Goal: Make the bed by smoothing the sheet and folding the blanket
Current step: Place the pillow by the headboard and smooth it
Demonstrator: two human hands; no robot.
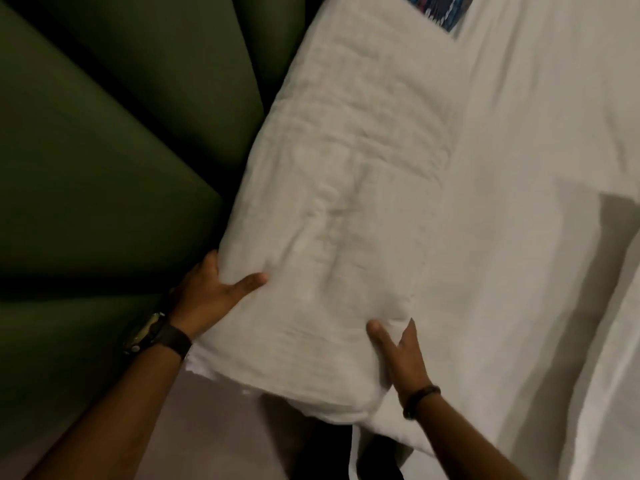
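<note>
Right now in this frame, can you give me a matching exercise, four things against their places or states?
Things:
1. crumpled white pillow
2. dark green padded headboard
3. black wristwatch
4. blue patterned cloth

Places or states:
A. top edge of frame
B. left wrist
C. gripped by both hands, left hand and right hand
D. left of the pillow

Pairs: 1-C, 2-D, 3-B, 4-A

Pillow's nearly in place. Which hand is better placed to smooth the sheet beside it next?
Probably the right hand: it grips the pillow on the edge beside the open sheet. The left hand is on the side by the green headboard.
</note>
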